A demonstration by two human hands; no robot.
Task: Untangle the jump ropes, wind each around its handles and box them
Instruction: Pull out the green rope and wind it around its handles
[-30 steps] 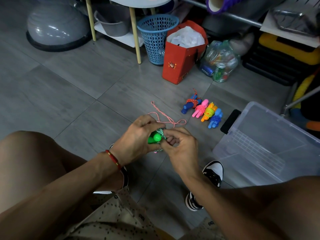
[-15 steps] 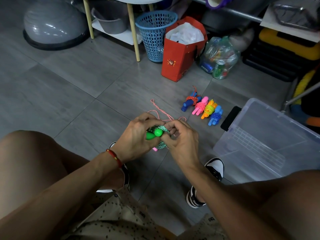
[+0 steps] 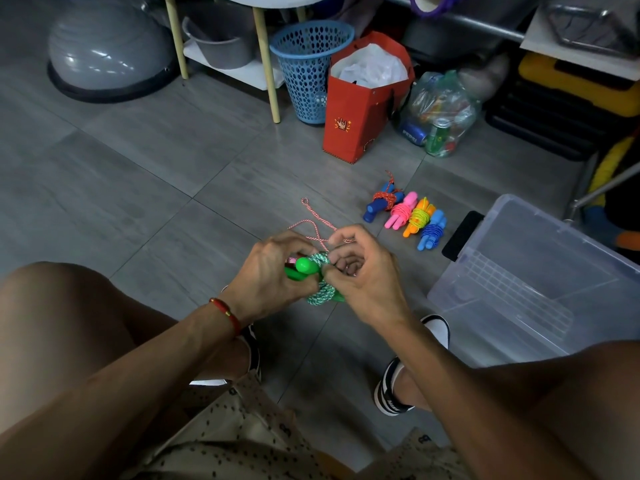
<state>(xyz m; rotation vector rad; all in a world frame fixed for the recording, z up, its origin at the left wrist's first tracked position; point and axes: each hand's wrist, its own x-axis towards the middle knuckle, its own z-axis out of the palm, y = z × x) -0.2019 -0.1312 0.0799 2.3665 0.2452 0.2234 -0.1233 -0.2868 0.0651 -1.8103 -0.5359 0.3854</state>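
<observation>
Nearest the camera, the left hand (image 3: 273,275) is gripping the pair of green handles (image 3: 300,269) side by side, fingers curled tightly round them; holding both sticks together is what is giving the cord a firm core to wind on, and it is probably keeping the turns from slipping off the ends. The right hand (image 3: 360,271) is working against the same bundle, its fingers bent in close and pinching the green-and-white rope (image 3: 320,287), which is already lying in thick coils round the handles. Whether the thumb is tucking an end under a turn or only pressing the coil flat, I cannot tell; the fingertips are hiding that spot.

Just beyond the knuckles, a red-and-white rope (image 3: 313,221) is trailing loose across the floor tiles (image 3: 138,174); its near end is disappearing behind the hands, and a hint of pink is peeking out beside the left thumb, so it may be waiting there for its turn.

Further out to the right, four wound ropes are lying in a neat row, touching one another: the dark blue bundle (image 3: 380,202), the pink bundle (image 3: 401,213), the orange bundle (image 3: 418,217) and the light blue bundle (image 3: 432,233). They are sitting just beside the clear plastic box (image 3: 540,271), seemingly staged for packing; nothing is showing inside it yet. A black phone (image 3: 460,234) is lying against its near corner.
</observation>
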